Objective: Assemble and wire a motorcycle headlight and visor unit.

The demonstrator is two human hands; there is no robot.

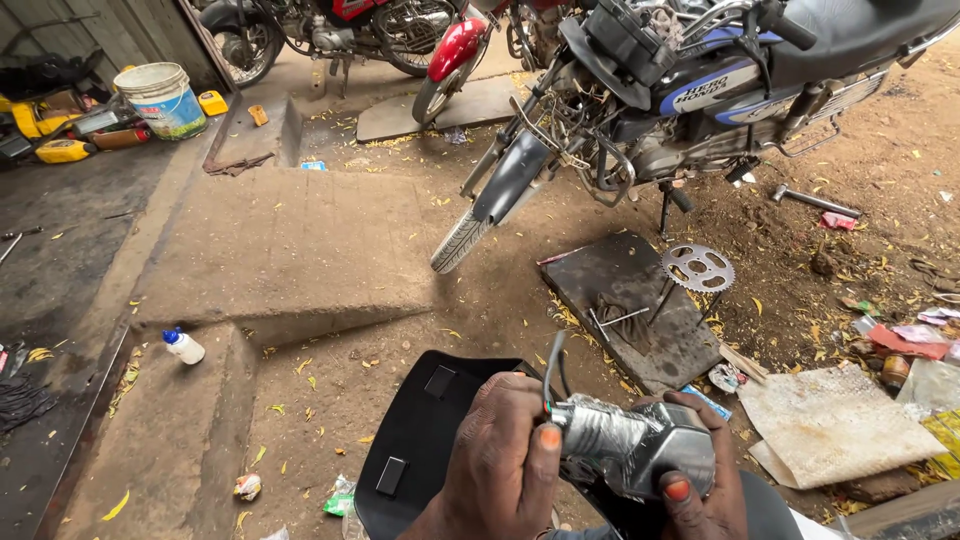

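- Centrally, lamp housing (640, 445): silver, shiny, held low in the foreground over a black panel (425, 440); both hands steady it, presumably so the wires (552, 370) at its left end stay reachable.
- Left hand (500, 450): closed round the housing's left end, thumb pressed on the metal just below the wire stub.
- Right hand (700, 480): cupped under the right end, thumb on the front face, bearing the weight.
- Sprocket (698, 267): propped upright on a dark slab (630, 310), off the dirt.
- Motorcycle (680, 90): parked on its stand beyond, front wheel (460, 240) towards the ramp.
- White bottle (183, 346): on the concrete step, well apart.
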